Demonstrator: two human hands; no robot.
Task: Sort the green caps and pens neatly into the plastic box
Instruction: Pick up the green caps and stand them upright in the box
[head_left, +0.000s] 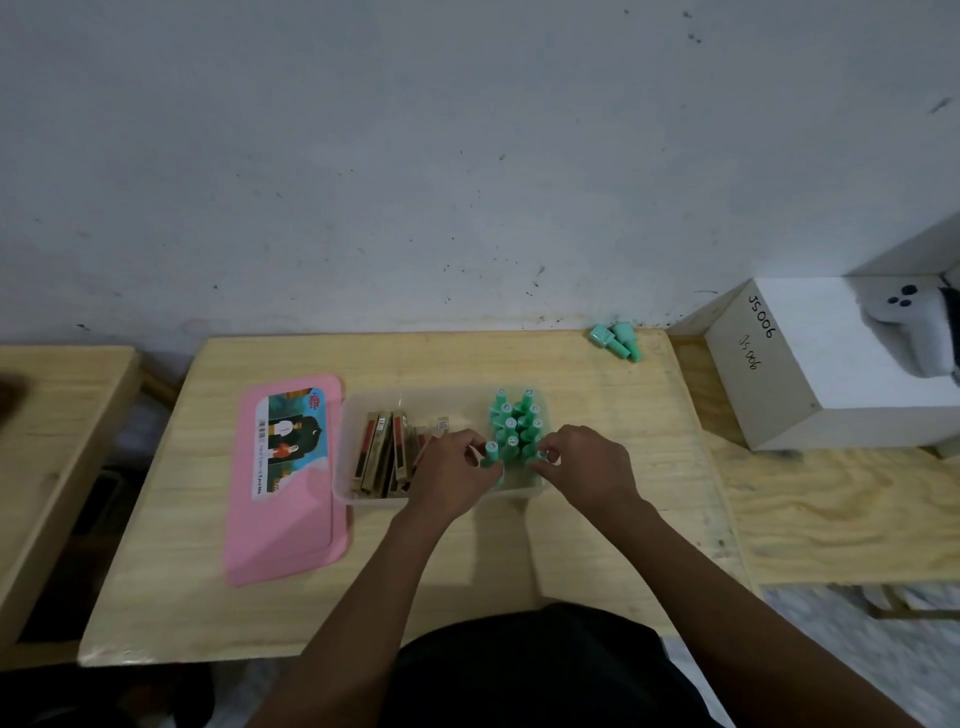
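Observation:
A clear plastic box (347, 447) stands in the middle of the wooden table (457, 561). Its right half holds several upright green caps (514, 421) packed in rows. Its left half holds several brown pen packs (387, 452) standing on edge. My left hand (452, 478) is over the box front, fingers closed on a green cap (491, 453). My right hand (584, 467) pinches another green cap (540, 456) at the box's front right. Two or three loose green caps (618, 339) lie at the table's far right corner by the wall.
The box's pink lid (285, 493) lies flat to the left of the box, label up. A white cardboard box (831, 364) marked JS006 sits on a lower plywood board (831, 519) to the right. Another wooden table (52, 441) is at the left. A wall runs behind.

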